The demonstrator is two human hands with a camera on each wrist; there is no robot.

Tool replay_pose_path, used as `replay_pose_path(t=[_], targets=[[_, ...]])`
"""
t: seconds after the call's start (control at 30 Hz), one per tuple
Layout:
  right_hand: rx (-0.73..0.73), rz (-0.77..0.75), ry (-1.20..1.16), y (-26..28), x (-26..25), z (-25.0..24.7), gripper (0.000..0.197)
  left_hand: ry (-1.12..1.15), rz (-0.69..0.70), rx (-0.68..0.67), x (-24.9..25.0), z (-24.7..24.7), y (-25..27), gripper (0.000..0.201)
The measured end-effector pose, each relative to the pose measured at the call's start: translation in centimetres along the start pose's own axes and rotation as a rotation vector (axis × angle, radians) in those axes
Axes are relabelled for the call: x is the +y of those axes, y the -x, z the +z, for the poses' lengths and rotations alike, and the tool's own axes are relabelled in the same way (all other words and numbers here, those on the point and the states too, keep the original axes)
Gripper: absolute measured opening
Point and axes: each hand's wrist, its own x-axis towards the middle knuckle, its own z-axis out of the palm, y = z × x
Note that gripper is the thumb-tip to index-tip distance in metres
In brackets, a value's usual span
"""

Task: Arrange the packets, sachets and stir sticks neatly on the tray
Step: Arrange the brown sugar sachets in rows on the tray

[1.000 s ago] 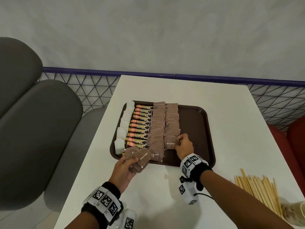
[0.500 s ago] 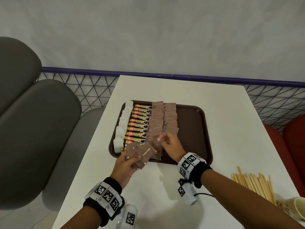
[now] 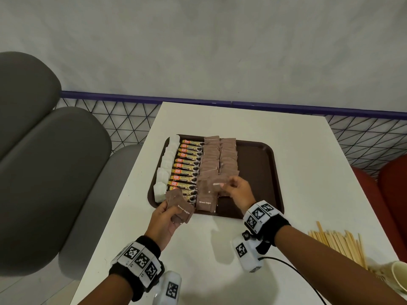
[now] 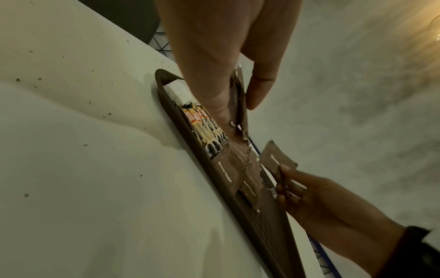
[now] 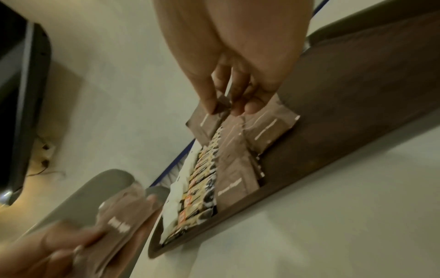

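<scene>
A dark brown tray point(image 3: 262, 172) holds a column of white sachets point(image 3: 167, 159), a column of coffee stick packets point(image 3: 187, 166) and two columns of brown sugar sachets point(image 3: 218, 157). My left hand point(image 3: 169, 211) grips a fanned stack of brown sugar sachets point(image 3: 180, 208) over the tray's near left corner; the stack point(image 4: 238, 97) sits between thumb and fingers. My right hand point(image 3: 229, 187) pinches a single brown sachet point(image 3: 217, 186) just above the near end of the brown columns, thumb and fingertips on its edge point(image 5: 209, 122). Wooden stir sticks point(image 3: 339, 243) lie on the table at right.
A paper cup point(image 3: 396, 276) stands at the table's near right corner beside the sticks. The tray's right third is bare. Grey padded seats point(image 3: 55, 172) flank the white table point(image 3: 308, 172) on the left, red seats on the right, and a mesh railing runs behind.
My right hand left the right-hand brown column, reached to the stack in my left hand, took one sachet and carried it back right over the tray. The left hand barely moved.
</scene>
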Motion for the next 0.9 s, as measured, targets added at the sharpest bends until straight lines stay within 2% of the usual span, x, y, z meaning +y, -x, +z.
replay_pose_path(t=[0.07, 0.13, 0.27, 0.4, 0.63, 0.83, 0.9], targets=[[0.130, 0.043, 0.052, -0.5, 0.7, -1.4, 0.014, 0.003, 0.012, 0.000, 0.1, -0.1, 0.0, 0.030], [0.179, 0.088, 0.128, -0.7, 1.2, -2.6, 0.014, 0.023, 0.017, 0.009, 0.2, -0.1, -0.1, 0.028], [0.105, 0.155, 0.274, -0.3, 2.2, -3.4, 0.021, 0.009, -0.009, 0.034, 0.1, -0.3, -0.2, 0.027], [0.005, 0.125, 0.444, -0.2, 2.9, -2.9, 0.019, -0.029, -0.030, 0.044, 0.1, -0.2, -0.5, 0.026], [0.063, 0.053, 0.573, -0.9, 3.0, -1.7, 0.023, -0.006, -0.058, 0.050, 0.2, -0.3, -1.0, 0.028], [0.106, 0.032, 0.547, -1.0, 3.0, -1.3, 0.032, 0.016, -0.063, 0.002, 0.1, 0.1, -1.2, 0.030], [0.129, -0.026, 0.539, -0.7, 2.8, -1.2, 0.035, 0.003, -0.060, -0.002, 0.1, 0.2, -1.3, 0.032]])
